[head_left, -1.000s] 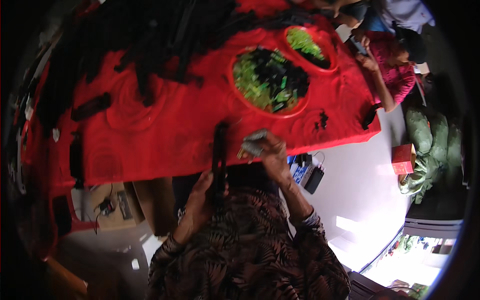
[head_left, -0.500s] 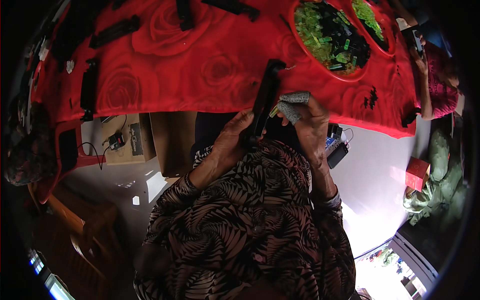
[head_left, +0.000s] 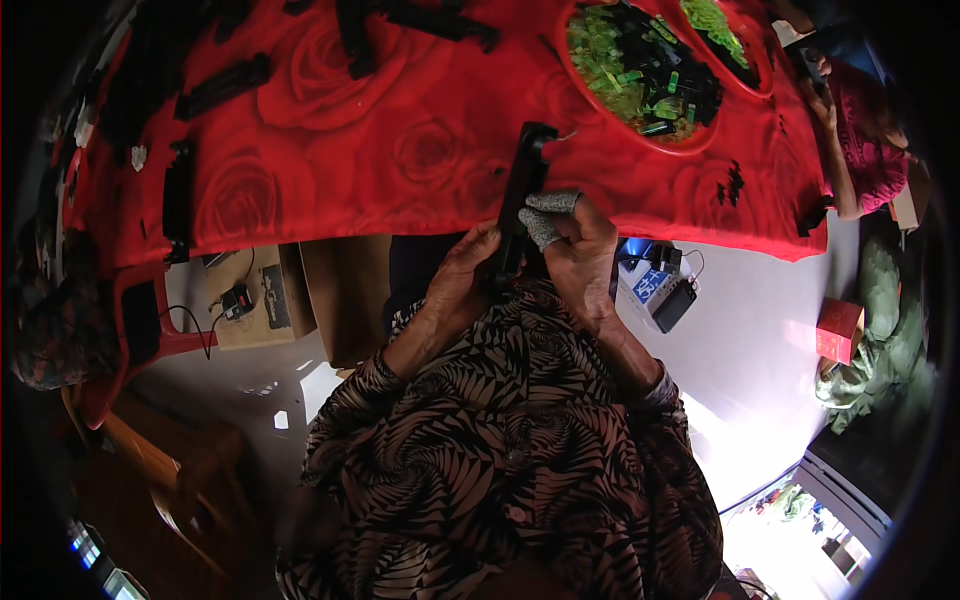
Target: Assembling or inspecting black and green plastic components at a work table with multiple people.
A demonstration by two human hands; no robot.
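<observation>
One black bar (head_left: 524, 180) is in the middle of the frame, its top leaning a bit right. I see the left hand (head_left: 455, 275) holding its low end, thumb on the side. The right hand (head_left: 583, 255) is curled up close, and its gray finger caps (head_left: 541, 229) are at the bar's right edge. I cannot tell if it pinches something small. On the red cloth (head_left: 420, 205), a big bowl (head_left: 690, 148) of green and black bits sits at the upper right. More bars (head_left: 224, 86) lie at the upper left.
</observation>
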